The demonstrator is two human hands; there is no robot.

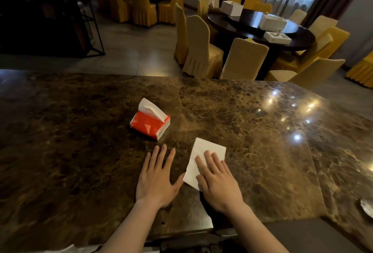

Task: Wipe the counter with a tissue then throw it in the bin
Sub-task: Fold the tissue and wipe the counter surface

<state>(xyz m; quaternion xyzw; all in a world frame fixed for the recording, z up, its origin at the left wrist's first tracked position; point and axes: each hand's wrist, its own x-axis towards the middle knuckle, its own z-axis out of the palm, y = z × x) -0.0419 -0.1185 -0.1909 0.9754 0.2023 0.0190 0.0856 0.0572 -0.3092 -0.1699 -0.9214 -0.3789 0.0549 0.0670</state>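
Observation:
A folded white tissue [203,151] lies flat on the brown marble counter [252,131]. My right hand [218,182] rests palm down on the tissue's near half, fingers together, pressing it to the stone. Just left of it my left hand [156,178] lies flat on the bare counter with fingers spread, its thumb tip touching the tissue's near left corner. A red tissue pack [150,124] with a white sheet sticking out of its top sits beyond my left hand. No bin is in view.
The counter's far edge runs across the middle of the view, its near edge just below my forearms. Beyond it stand round dark dining tables [262,30] with white boxes and several yellow-covered chairs [201,50]. A dark metal shelf [50,20] is at the far left.

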